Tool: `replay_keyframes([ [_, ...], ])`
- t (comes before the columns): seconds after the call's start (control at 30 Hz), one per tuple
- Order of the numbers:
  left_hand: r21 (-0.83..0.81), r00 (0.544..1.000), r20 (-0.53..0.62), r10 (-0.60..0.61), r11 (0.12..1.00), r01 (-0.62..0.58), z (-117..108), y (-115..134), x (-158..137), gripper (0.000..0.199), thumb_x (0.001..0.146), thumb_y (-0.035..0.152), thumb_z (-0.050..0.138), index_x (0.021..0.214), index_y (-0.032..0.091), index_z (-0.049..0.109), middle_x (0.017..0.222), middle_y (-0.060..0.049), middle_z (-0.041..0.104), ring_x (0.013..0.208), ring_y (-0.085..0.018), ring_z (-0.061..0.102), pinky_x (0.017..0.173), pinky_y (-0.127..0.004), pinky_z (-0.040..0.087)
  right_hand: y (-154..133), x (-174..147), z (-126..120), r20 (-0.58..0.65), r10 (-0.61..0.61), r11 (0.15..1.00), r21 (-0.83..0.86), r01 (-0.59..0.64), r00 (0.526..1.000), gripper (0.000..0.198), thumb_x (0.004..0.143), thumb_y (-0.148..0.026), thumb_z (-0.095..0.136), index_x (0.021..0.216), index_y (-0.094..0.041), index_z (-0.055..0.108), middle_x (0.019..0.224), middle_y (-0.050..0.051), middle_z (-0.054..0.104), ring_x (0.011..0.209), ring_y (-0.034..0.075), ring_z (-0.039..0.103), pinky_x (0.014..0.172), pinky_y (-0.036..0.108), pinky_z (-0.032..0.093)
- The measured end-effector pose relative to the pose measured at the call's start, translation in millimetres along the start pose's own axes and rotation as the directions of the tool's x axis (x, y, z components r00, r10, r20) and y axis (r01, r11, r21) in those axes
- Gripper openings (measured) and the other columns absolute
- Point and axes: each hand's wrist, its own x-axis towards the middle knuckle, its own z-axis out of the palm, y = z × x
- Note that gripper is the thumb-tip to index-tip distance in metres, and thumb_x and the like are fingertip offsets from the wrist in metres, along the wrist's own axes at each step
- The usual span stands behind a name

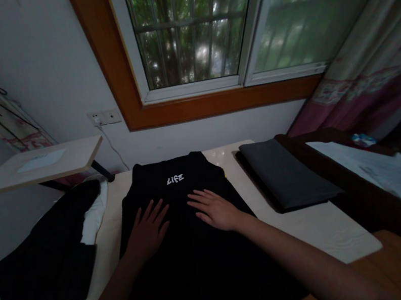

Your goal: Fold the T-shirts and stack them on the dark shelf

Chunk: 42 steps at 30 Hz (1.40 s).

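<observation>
A black garment (pixel 192 284) is spread flat on the pale table, its far edge toward the window. It looks like a sleeveless top or apron; I cannot tell which. White lettering (pixel 175 179) shows upside down near its far end. My left hand (pixel 147 230) lies palm down on the left half of the cloth, fingers spread. On the right half, my right hand (pixel 216 210) rests palm down too, with fingers stretched toward the middle. Neither hand grips the fabric. The garment's near end runs out of the bottom of the view.
Dark folded cloth (pixel 289 173) lies at the table's right side. Black and white clothes (pixel 48 252) are piled at the left, below a small raised shelf (pixel 45 163). A dark brown surface with paper sheets (pixel 383 165) stands further right. A plugged-in cable (pixel 111 144) hangs along the wall.
</observation>
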Motion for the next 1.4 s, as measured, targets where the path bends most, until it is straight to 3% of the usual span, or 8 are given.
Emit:
replay_keyframes([
  [0.53, 0.012, 0.997, 0.059, 0.047, 0.999, -0.048, -10, 6, -29, 0.056, 0.101, 0.048, 0.042, 0.155, 0.047, 0.028, 0.165, 0.003, 0.03, 0.153, -0.032, 0.024, 0.119, -0.07, 0.017, -7, -25, -17, 0.066, -0.136, 0.985, 0.116, 0.128, 0.988, 0.049, 0.101, -0.034, 0.051, 0.149, -0.03, 0.049, 0.156, 0.003, 0.047, 0.149, 0.022, 0.034, 0.124, 0.05, 0.025],
  [0.87, 0.014, 0.996, 0.061, 0.064, 0.998, -0.065, -11, 6, -37, 0.057, 0.102, 0.048, 0.041, 0.156, 0.046, 0.026, 0.166, 0.003, 0.028, 0.154, -0.032, 0.022, 0.119, -0.07, 0.019, -10, -30, -18, 0.05, -0.13, 0.986, 0.112, 0.124, 0.99, 0.047, 0.099, -0.035, 0.054, 0.147, -0.034, 0.052, 0.155, 0.001, 0.048, 0.148, 0.023, 0.037, 0.122, 0.049, 0.03],
  [1.13, 0.006, 0.997, 0.053, 0.063, 0.998, -0.064, -11, 2, -39, 0.057, 0.102, 0.049, 0.041, 0.157, 0.044, 0.025, 0.166, 0.003, 0.027, 0.153, -0.029, 0.025, 0.121, -0.065, 0.021, 13, -37, -9, -0.033, 0.077, 0.997, -0.004, -0.077, 0.996, 0.046, 0.102, -0.037, 0.05, 0.147, -0.03, 0.051, 0.159, 0.005, 0.043, 0.149, 0.025, 0.035, 0.121, 0.052, 0.033],
  [1.4, 0.017, 0.999, 0.014, -0.043, 0.999, 0.042, -7, 0, -43, 0.054, 0.102, 0.047, 0.039, 0.155, 0.043, 0.031, 0.165, 0.002, 0.031, 0.153, -0.03, 0.027, 0.119, -0.068, 0.022, 42, -47, -5, -0.142, 0.282, 0.946, -0.123, -0.299, 0.949, 0.049, 0.103, -0.041, 0.045, 0.147, -0.022, 0.052, 0.159, 0.009, 0.041, 0.148, 0.027, 0.037, 0.121, 0.048, 0.035],
])
